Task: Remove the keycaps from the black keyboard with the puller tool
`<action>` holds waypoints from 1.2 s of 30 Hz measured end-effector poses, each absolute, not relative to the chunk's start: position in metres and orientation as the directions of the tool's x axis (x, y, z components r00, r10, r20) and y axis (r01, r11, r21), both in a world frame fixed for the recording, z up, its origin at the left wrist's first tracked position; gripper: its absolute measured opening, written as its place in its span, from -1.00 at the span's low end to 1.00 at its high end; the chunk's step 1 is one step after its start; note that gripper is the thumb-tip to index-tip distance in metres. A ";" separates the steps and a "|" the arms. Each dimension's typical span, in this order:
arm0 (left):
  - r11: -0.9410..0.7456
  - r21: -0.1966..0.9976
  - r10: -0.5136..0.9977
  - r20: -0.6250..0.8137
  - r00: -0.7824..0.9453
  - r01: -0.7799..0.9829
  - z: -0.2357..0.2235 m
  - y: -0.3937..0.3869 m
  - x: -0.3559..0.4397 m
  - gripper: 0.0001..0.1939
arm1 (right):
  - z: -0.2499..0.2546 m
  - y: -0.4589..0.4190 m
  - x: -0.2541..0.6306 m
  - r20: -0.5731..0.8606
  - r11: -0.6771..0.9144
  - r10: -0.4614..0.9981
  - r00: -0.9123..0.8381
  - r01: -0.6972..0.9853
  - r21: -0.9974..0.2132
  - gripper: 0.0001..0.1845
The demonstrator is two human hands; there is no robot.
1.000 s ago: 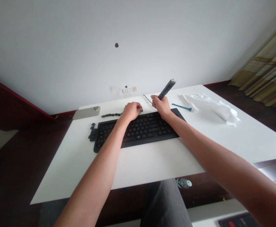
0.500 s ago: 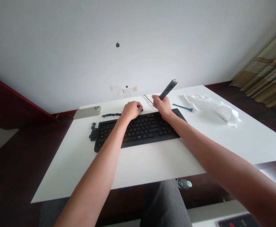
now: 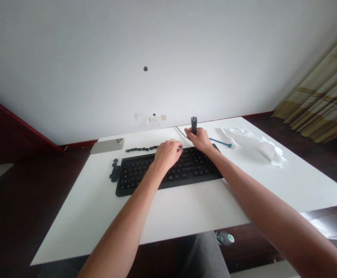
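Note:
A black keyboard (image 3: 145,164) lies across the middle of the white table. My right hand (image 3: 199,139) is closed round a dark stick-like tool (image 3: 194,124), which points up from the fist above the keyboard's upper right part. Its lower end is hidden by the hand. My left hand (image 3: 168,154) rests over the keyboard's upper middle, fingers bent with thumb and forefinger apart; nothing shows between them. Behind the keyboard runs a row of loose black keycaps (image 3: 139,149). More keycaps (image 3: 115,172) are heaped beside its left edge.
A phone (image 3: 107,145) lies at the table's back left. To the right are a blue thin tool (image 3: 220,142) and crumpled white cloth or tissue (image 3: 258,143). A black cable (image 3: 181,131) runs towards the wall sockets (image 3: 158,118). Below the table's front edge stands a bottle (image 3: 224,238).
My left hand has moved right and nearer, from the keycap row onto the keyboard beside my right hand. The tool in my right hand has swung from a rightward lean to upright.

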State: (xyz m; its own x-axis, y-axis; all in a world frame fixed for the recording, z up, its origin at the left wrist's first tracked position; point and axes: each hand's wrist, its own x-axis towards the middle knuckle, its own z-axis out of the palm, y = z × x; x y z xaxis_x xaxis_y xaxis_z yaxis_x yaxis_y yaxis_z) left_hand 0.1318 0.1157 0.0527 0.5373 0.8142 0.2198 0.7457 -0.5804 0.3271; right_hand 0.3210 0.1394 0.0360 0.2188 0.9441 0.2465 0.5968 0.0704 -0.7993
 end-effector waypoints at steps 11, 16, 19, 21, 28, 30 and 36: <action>-0.577 0.432 0.811 0.200 0.550 0.693 0.050 0.123 0.123 -0.84 | 0.061 0.127 0.327 0.223 0.154 0.974 -0.044 0.850 -0.504 -0.49; -0.593 0.436 0.799 0.216 0.561 0.677 0.048 0.120 0.126 -0.86 | 0.072 0.120 0.320 0.140 0.147 0.984 -0.107 0.936 -0.319 -0.58; -0.593 0.435 0.798 0.208 0.565 0.677 0.046 0.120 0.126 -0.88 | 0.072 0.118 0.317 0.086 0.125 0.991 -0.107 0.963 -0.237 -0.60; -0.595 0.424 0.798 0.205 0.567 0.683 0.044 0.121 0.126 -0.89 | 0.071 0.116 0.315 0.056 0.115 0.993 -0.105 0.970 -0.212 -0.60; -0.625 0.322 0.778 0.184 0.601 0.711 0.043 0.119 0.128 -0.86 | 0.074 0.111 0.310 0.029 0.133 0.991 -0.130 0.977 -0.167 -0.63; -0.628 0.295 0.776 0.173 0.606 0.720 0.045 0.118 0.128 -0.84 | 0.075 0.109 0.311 0.023 0.168 0.986 -0.166 0.970 -0.174 -0.63; -0.624 0.275 0.780 0.159 0.605 0.731 0.047 0.119 0.128 -0.81 | 0.072 0.113 0.318 -0.015 0.235 0.968 -0.251 0.926 -0.296 -0.61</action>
